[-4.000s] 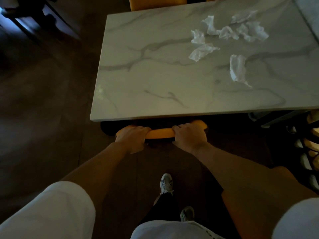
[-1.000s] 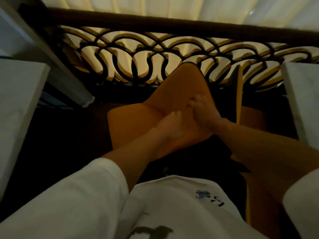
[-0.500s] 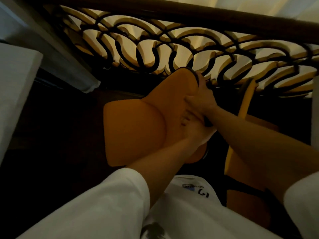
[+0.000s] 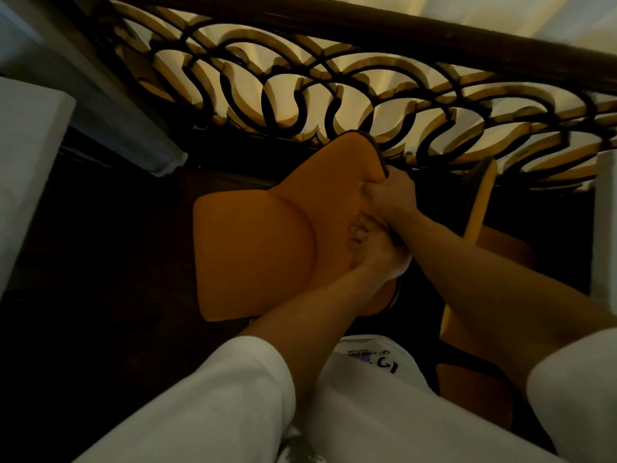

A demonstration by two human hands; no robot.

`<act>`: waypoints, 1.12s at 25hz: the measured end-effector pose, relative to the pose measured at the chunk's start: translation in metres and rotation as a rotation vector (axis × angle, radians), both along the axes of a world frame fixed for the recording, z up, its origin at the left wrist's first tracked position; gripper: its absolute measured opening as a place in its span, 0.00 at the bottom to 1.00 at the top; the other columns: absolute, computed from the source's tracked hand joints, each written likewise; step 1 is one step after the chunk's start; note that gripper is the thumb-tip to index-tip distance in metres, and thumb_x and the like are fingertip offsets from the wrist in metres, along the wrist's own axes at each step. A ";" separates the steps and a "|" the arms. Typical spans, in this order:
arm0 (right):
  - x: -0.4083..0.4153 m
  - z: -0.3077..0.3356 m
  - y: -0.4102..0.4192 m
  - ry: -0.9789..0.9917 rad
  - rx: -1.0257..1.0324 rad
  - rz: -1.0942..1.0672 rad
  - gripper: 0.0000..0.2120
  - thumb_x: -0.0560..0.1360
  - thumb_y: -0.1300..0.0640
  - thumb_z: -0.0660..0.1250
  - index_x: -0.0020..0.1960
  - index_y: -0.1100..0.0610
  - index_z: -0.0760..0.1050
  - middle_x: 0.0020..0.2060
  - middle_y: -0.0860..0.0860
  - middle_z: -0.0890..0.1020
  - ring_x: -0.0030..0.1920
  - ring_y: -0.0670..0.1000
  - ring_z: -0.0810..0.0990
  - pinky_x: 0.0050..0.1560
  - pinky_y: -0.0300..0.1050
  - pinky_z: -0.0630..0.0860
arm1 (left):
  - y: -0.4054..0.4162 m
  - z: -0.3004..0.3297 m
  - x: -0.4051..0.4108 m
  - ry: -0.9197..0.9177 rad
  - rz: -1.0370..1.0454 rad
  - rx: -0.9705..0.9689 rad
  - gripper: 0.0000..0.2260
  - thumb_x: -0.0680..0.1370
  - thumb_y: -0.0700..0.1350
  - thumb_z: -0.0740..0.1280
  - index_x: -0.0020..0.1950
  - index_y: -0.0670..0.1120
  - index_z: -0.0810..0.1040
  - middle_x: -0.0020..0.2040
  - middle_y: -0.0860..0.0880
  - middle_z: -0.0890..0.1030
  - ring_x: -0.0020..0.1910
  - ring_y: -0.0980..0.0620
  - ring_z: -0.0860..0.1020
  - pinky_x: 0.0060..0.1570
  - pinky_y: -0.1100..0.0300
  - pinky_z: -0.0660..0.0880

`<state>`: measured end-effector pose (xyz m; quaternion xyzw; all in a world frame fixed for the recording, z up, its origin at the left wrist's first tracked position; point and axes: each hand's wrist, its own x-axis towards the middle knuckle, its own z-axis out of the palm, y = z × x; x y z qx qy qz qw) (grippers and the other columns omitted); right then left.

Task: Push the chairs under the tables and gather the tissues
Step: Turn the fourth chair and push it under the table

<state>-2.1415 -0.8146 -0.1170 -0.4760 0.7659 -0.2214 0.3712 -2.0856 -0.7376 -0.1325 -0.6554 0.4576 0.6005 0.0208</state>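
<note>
my left hand (image 4: pixel 374 259) and right hand (image 4: pixel 389 195) were clamped together on the orange chair (image 4: pixel 260 255) back; best pushed steadily toward the table (image 4: pixel 26 162) at nine o'clock.

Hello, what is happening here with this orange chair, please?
A person is handling an orange chair with both bare hands. The right hand grips the edge of the backrest higher up, and the left hand holds the same edge just below it. The chair stands in the gap between two white tables, one at the left and one at the right, in front of an ornate railing. It is not under either table yet. No tissues are visible.
</note>
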 end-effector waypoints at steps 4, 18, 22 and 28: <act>0.028 0.003 -0.003 -0.042 -0.008 -0.014 0.04 0.73 0.54 0.69 0.42 0.49 0.74 0.33 0.46 0.78 0.33 0.45 0.75 0.30 0.38 0.67 | -0.009 0.005 0.030 0.011 -0.018 0.012 0.55 0.74 0.65 0.67 0.77 0.43 0.30 0.80 0.37 0.39 0.78 0.33 0.44 0.74 0.40 0.50; 0.221 -0.004 0.013 -0.222 0.089 -0.123 0.12 0.76 0.57 0.64 0.59 0.55 0.68 0.50 0.51 0.75 0.38 0.46 0.72 0.33 0.43 0.68 | 0.021 0.027 0.249 0.056 0.069 -0.088 0.53 0.72 0.37 0.72 0.79 0.57 0.34 0.82 0.49 0.45 0.78 0.40 0.54 0.59 0.56 0.72; 0.240 0.000 0.026 -0.284 0.106 -0.086 0.25 0.76 0.55 0.67 0.70 0.59 0.64 0.60 0.56 0.75 0.43 0.48 0.76 0.34 0.41 0.70 | 0.035 0.019 0.276 0.026 0.134 -0.071 0.54 0.70 0.41 0.74 0.79 0.61 0.36 0.81 0.49 0.50 0.76 0.42 0.58 0.52 0.64 0.67; 0.213 0.002 0.032 0.319 -0.092 0.471 0.42 0.79 0.44 0.60 0.79 0.63 0.39 0.79 0.61 0.45 0.79 0.61 0.46 0.77 0.59 0.51 | 0.051 0.012 0.269 0.033 0.218 -0.171 0.56 0.65 0.43 0.75 0.79 0.62 0.39 0.81 0.50 0.49 0.77 0.44 0.56 0.62 0.53 0.61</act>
